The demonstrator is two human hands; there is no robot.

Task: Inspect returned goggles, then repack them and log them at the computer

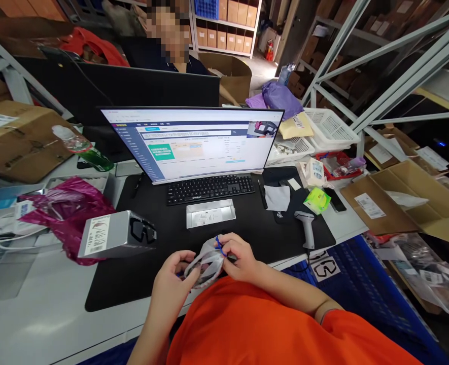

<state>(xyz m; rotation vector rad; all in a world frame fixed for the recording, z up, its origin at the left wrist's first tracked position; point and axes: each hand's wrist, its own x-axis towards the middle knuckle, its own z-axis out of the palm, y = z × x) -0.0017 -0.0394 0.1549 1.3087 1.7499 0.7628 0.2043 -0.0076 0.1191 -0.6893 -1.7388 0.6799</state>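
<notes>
Near the desk's front edge, close to the orange shirt, my two hands hold a translucent whitish pouch (208, 261) with a blue drawstring (219, 245). My left hand (174, 276) grips the pouch's left side between thumb and fingers. At its gathered right end, my right hand (239, 256) pinches the pouch by the blue cord. What lies inside cannot be made out clearly. Just beyond my hands is an open silver tray-like box part (211, 214) with a printed label. A silver box (113, 234) with a picture of eyewear stands to the left.
A keyboard (211, 188) and a lit monitor (201, 144) are ahead. On the right lie a barcode scanner (305, 229), a grey cloth (277, 197), a green packet (317, 201) and a phone (335, 199). A magenta plastic bag (66, 213) and bottle (91, 152) sit left. A person (167, 50) is behind the monitors.
</notes>
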